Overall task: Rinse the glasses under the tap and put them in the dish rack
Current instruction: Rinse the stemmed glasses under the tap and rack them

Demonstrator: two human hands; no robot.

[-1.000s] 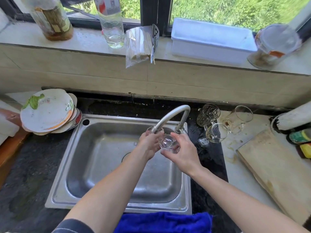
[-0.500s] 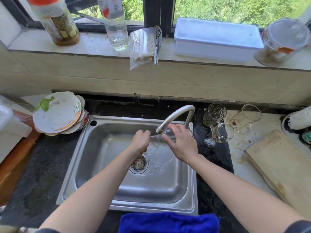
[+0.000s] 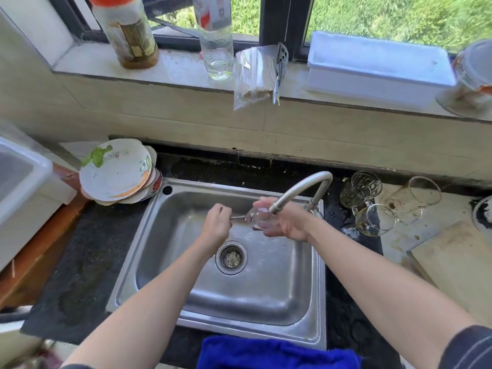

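Note:
A clear stemmed glass (image 3: 262,218) lies sideways just under the spout of the curved tap (image 3: 300,189), over the steel sink (image 3: 266,296). My right hand (image 3: 288,222) cups its bowl with curled fingers. My left hand (image 3: 217,227) pinches the thin stem, which points left. I cannot tell whether water is running. Three more glasses wait on the counter right of the tap: a patterned one (image 3: 363,189), a stemmed one (image 3: 375,221) lying down and a tall one (image 3: 415,199) on its side.
Stacked dirty plates (image 3: 117,173) sit left of the sink, beside a white plastic tub (image 3: 24,182). A wooden cutting board (image 3: 458,267) lies at the right. A blue cloth (image 3: 277,352) hangs at the front edge. Bottles (image 3: 125,30) and a white box (image 3: 378,65) stand on the windowsill.
The glass has turned sideways under the spout. My left hand has slid left to the stem, while my right hand stays on the bowl. The view has shifted, showing the drain.

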